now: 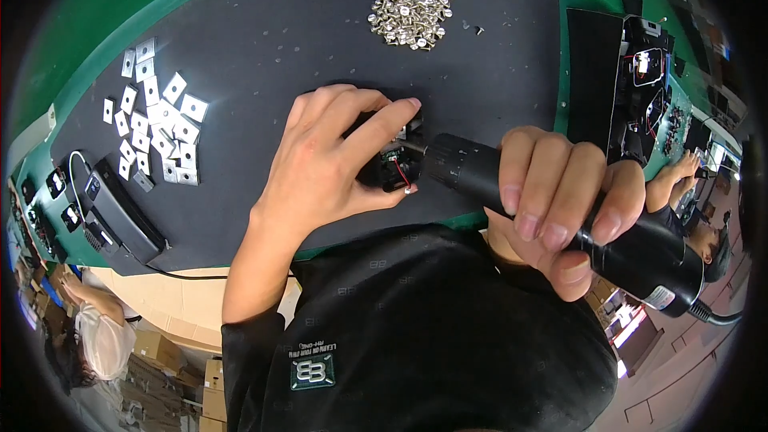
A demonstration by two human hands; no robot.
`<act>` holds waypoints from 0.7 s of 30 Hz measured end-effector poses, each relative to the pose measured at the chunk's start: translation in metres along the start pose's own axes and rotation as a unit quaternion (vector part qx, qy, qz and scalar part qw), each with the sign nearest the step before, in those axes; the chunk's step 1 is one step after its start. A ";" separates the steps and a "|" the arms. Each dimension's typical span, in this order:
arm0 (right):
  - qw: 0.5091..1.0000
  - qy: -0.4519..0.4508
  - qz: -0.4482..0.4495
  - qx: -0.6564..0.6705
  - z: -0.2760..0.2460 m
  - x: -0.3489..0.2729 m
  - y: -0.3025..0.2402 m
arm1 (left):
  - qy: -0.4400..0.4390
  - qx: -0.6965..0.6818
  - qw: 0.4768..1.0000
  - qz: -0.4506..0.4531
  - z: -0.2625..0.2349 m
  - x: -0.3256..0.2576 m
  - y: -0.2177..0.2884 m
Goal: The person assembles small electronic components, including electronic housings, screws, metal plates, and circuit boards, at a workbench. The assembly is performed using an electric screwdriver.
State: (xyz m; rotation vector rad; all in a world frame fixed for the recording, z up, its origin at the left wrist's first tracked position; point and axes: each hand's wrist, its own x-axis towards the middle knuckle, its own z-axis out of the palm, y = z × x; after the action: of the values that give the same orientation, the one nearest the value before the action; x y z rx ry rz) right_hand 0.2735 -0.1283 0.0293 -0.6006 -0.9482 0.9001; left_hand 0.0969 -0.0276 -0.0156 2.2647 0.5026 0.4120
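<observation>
My left hand (324, 148) wraps round a small black housing (394, 178) with a green circuit board and a red wire inside, holding it on the dark mat. Its thumb and fingers cover much of the part. My right hand (560, 200) grips a black corded electric screwdriver (472, 166), tilted so that its bit points left into the housing. The bit's tip reaches the inside of the part; whether a screw sits under it I cannot tell.
A heap of silver screws (412, 12) lies at the far middle of the black mat (288, 40). Square metal plates (164, 116) are scattered at left, near a black power box (124, 212). Black housings with wires (644, 72) stand at right. Other people work at both sides.
</observation>
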 end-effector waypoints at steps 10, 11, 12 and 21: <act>0.995 -0.081 -0.054 0.022 -0.006 0.007 0.013 | 0.006 -0.021 1.000 -0.001 -0.003 0.005 0.000; 0.996 -0.079 -0.041 0.022 -0.004 0.009 0.011 | 0.005 -0.013 1.000 0.003 -0.005 0.002 -0.001; 0.994 -0.086 -0.050 0.038 -0.001 0.011 0.008 | 0.004 0.005 1.000 0.001 -0.010 -0.002 0.000; 0.992 -0.003 -0.117 0.053 -0.014 -0.010 -0.025 | 0.075 0.036 0.997 -0.006 -0.032 -0.030 -0.005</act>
State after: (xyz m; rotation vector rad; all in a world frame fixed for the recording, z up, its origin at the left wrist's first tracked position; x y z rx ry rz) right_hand 0.2928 -0.1504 0.0373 -0.3862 -0.9484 0.7380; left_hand 0.0560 -0.0188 -0.0028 2.3094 0.6150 0.5683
